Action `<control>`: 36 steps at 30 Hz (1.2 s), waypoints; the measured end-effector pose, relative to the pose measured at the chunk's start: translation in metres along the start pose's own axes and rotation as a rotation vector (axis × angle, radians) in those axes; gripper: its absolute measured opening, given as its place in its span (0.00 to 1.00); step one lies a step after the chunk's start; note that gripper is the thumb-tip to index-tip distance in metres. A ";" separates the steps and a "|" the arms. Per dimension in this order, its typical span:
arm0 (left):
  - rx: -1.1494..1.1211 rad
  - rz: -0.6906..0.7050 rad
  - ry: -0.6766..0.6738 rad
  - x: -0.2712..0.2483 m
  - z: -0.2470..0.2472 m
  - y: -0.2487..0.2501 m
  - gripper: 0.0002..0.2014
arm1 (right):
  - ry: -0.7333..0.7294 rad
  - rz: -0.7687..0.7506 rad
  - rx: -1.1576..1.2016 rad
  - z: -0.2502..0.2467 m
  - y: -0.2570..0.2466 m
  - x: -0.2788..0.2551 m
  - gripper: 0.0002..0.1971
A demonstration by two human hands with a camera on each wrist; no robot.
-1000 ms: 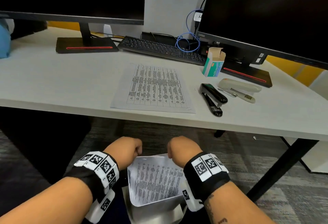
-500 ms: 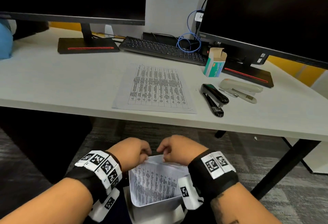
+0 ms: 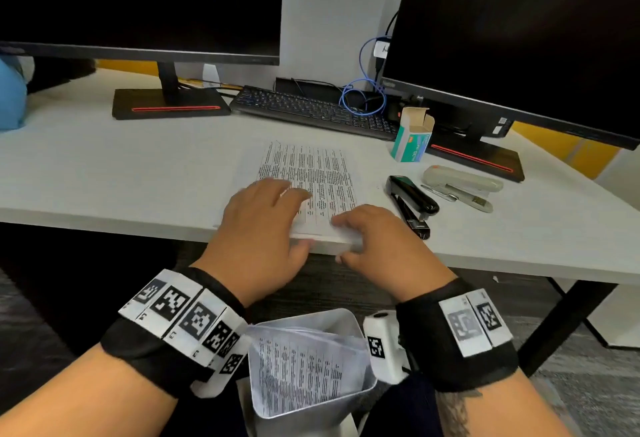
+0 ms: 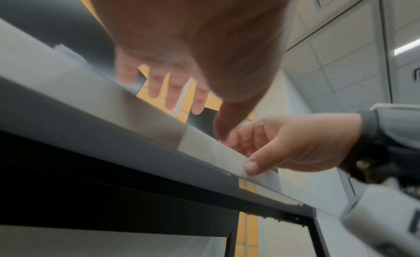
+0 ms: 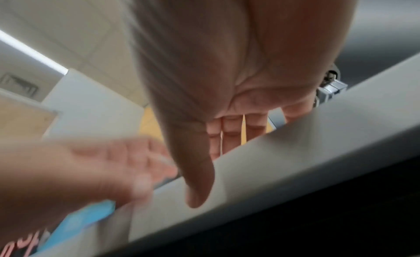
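Hands rose to sheet (image 3: 311, 170), long axis twd keyboard (image 3: 311, 112): L hand (image 3: 263, 228) flat, R hand (image 3: 381, 246) pinches edge.

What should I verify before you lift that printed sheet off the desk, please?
1. Right hand pinches the near edge of the printed sheet: ok.
2. Left hand rests flat on the sheet: ok.
3. Black stapler lies apart from the sheet: ok.
4. Bin below the desk edge stands open: ok.
5. Whether one sheet or several are pinched: cannot tell.
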State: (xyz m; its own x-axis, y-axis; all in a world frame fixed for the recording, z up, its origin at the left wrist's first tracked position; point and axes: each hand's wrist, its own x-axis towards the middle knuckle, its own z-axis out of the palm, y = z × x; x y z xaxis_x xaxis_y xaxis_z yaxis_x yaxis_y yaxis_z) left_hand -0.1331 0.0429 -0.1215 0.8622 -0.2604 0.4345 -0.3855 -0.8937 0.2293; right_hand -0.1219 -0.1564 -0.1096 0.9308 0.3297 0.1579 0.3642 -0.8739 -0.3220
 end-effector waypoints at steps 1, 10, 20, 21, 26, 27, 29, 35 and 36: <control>0.060 -0.054 -0.116 -0.001 -0.001 -0.002 0.33 | 0.016 -0.007 0.014 -0.003 0.000 -0.002 0.25; 0.107 0.075 -0.218 -0.006 -0.024 0.027 0.15 | -0.231 -0.024 -0.101 -0.031 -0.022 -0.019 0.46; -0.251 -0.520 -0.138 0.008 -0.059 -0.021 0.28 | -0.221 -0.021 0.016 -0.038 -0.026 -0.024 0.28; -0.488 -0.616 -0.146 0.010 -0.054 -0.024 0.28 | -0.257 -0.043 0.030 -0.044 -0.027 -0.027 0.28; -1.307 -0.867 -0.004 0.022 -0.036 -0.023 0.43 | -0.532 -0.106 0.252 -0.055 -0.031 -0.041 0.25; -1.288 -0.862 -0.005 0.023 -0.034 -0.024 0.49 | -0.551 -0.104 0.292 -0.056 -0.032 -0.043 0.23; -1.189 -0.831 -0.028 0.024 -0.032 -0.024 0.55 | -0.541 -0.064 0.326 -0.060 -0.034 -0.045 0.22; -1.274 -0.560 -0.113 0.019 -0.038 -0.011 0.24 | 0.232 0.239 0.275 -0.075 -0.011 -0.022 0.22; -1.303 -0.572 -0.108 0.018 -0.038 -0.011 0.24 | 0.316 0.311 0.222 -0.075 -0.003 -0.015 0.22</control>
State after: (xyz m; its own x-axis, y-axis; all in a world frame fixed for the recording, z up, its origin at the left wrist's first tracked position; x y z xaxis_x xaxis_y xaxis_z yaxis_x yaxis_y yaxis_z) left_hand -0.1259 0.0618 -0.0836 0.9970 -0.0640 -0.0432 0.0476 0.0692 0.9965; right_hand -0.1395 -0.1856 -0.0411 0.9538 -0.0890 0.2870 0.1008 -0.8048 -0.5849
